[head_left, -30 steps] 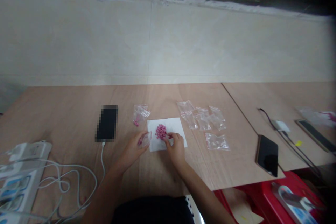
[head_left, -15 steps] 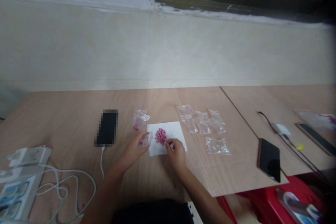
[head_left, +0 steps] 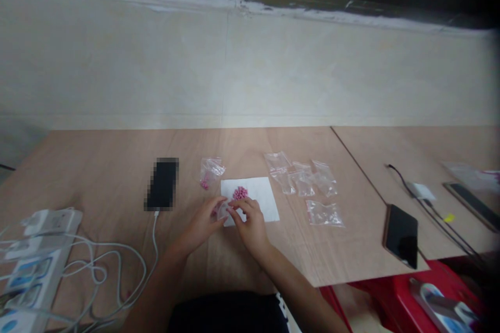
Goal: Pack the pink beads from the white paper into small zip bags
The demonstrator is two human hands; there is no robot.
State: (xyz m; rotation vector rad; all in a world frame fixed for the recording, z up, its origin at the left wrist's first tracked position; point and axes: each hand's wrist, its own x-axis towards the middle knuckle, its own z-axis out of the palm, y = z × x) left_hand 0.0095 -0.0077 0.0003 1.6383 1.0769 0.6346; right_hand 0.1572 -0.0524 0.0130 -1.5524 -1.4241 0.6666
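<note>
My left hand (head_left: pixel 209 217) holds a small clear zip bag (head_left: pixel 223 210) by its side, with a hint of pink inside. At the mouth of this bag are the pinched fingertips of my right hand (head_left: pixel 249 221); whatever they hold is too small to make out. Behind my fingers, a heap of pink beads (head_left: pixel 240 192) lies on a white sheet of paper (head_left: pixel 266 197). Beyond my left hand rests another clear bag (head_left: pixel 212 167) with a few pink beads at its lower corner.
Several clear bags (head_left: pixel 304 179) lie right of the paper, with one bag (head_left: pixel 325 214) nearer me. A dark phone (head_left: pixel 162 186) on a white cable is at left, beside a power strip (head_left: pixel 35 265). Another phone (head_left: pixel 401 235) lies at right near the table edge, above a red stool (head_left: pixel 398 289).
My right hand has moved left from the bead heap to the mouth of the bag in my left hand. The view has shifted slightly.
</note>
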